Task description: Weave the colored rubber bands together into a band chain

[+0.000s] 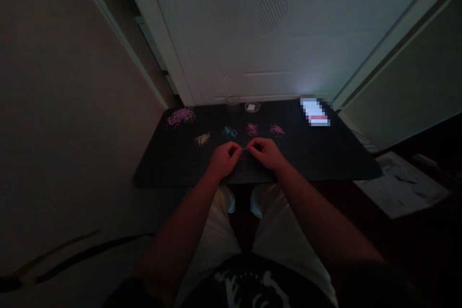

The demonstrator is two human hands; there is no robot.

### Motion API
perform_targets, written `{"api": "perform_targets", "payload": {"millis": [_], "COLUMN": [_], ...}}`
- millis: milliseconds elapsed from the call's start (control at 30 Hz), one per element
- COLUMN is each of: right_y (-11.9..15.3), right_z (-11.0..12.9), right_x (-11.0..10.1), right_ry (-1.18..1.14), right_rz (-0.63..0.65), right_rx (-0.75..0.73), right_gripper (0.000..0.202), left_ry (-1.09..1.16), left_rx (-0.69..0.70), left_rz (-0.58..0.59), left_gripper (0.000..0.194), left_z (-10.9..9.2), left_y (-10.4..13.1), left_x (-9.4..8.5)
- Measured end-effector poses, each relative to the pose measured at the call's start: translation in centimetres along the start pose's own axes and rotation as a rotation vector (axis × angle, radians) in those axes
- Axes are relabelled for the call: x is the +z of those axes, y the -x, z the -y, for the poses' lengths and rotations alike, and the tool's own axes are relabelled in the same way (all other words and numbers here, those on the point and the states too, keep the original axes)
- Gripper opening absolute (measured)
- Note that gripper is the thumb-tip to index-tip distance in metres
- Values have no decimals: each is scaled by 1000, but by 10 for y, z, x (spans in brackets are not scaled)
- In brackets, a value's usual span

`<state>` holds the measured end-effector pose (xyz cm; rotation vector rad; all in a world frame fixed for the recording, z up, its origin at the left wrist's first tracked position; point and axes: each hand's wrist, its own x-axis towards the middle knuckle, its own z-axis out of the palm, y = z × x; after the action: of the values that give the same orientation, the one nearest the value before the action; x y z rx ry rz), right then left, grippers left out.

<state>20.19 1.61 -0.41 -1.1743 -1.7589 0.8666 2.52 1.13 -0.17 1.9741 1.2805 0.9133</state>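
Note:
My left hand (224, 160) and my right hand (266, 152) meet near the middle of the dark table, fingers pinched. Between the fingertips runs a small thin strand (244, 148), pale pink or purple, with an end in each hand. Just below it on the table lie a few dim purplish strands (244, 157). Beyond my hands are small piles of strands: a yellowish one (202, 139), a blue one (230, 131), a pink one (251, 129) and another pink one (277, 129). A larger mixed pile (181, 116) sits at the back left.
A clear round container (233, 102) and a round lid-like piece with a white label (251, 107) stand at the table's (325, 154) back edge. A bright pixelated device (314, 111) lies at the back right. The door (231, 33) rises behind.

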Motion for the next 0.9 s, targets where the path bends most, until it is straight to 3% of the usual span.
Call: {"api": "perform_targets", "payload": {"millis": [700,900], "right_y": [1,0], "right_z": [1,-1], "right_x": [1,1], "right_ry": [98,47], "right_rz": [5,72], "right_rx": [-53,-42], "right_gripper": [14,13], "left_ry": [26,35], "left_rx": [-8,-14], "left_rz": [8,1], "left_gripper": [17,15], "left_z": [-4,0], "left_y": [0,-1], "left_x": [0,2]}}
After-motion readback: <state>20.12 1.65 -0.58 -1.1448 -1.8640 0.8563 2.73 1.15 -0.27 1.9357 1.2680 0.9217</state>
